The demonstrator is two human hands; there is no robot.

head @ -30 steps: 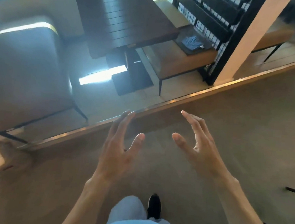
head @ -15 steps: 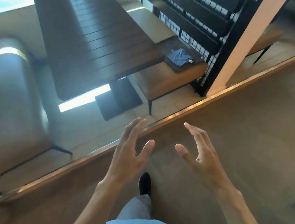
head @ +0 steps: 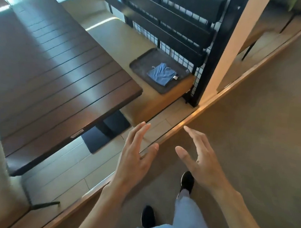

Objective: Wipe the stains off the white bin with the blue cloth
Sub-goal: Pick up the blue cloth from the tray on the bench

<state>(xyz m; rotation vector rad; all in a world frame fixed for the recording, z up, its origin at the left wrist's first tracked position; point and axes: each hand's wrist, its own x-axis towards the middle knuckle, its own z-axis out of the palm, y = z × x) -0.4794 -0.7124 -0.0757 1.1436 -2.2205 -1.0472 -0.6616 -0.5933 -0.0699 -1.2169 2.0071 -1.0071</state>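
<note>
I see the left hand point(head: 133, 159) at lower centre of the frame, fingers spread wide, holding nothing. The right hand point(head: 201, 163) sits just beside it, also wide and empty. The blue cloth point(head: 161, 74) lies folded on a dark tray point(head: 141, 63) at upper centre, on a tan bench point(head: 152, 105) beside the dark slatted table point(head: 59, 74), well apart from both hands.

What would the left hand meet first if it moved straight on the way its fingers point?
Probably the end of the tan bench, below the blue cloth; the left hand seems higher, so depth is unclear.
</note>
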